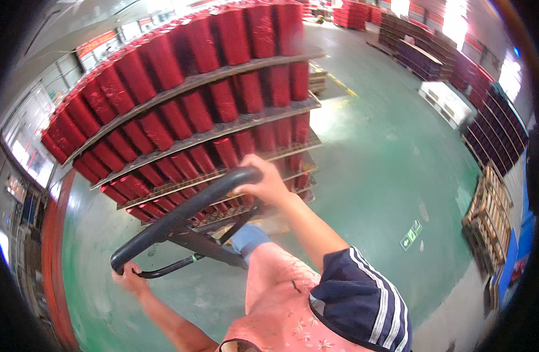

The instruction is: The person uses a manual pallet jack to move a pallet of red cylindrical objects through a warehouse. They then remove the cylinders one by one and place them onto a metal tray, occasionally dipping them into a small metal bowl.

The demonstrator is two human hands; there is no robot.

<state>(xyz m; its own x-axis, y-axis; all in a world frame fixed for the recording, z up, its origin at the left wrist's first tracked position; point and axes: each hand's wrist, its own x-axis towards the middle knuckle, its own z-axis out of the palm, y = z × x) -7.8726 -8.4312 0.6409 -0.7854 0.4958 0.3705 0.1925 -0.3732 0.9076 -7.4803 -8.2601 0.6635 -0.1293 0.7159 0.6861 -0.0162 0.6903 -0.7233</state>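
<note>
- Clamped by bare left hand (131, 279) at lower-left end, bare right hand (268, 183) at upper-right: thick, curved, smooth black handle (181, 219).
- Just beyond the handle: upright, shiny red cylinders (164, 58) in tiers, parted by thin, flat boards (304, 105).
- Farther right, beside glossy green floor (387, 176): stacked, slatted wooden pallets (489, 223).

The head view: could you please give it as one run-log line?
left hand: gripping black handle, left end | right hand: gripping right end | ahead: red cylinders on layered boards

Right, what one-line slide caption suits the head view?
Left hand and right hand hold a curved black handle near a tiered stack of red items above a green floor.
</note>
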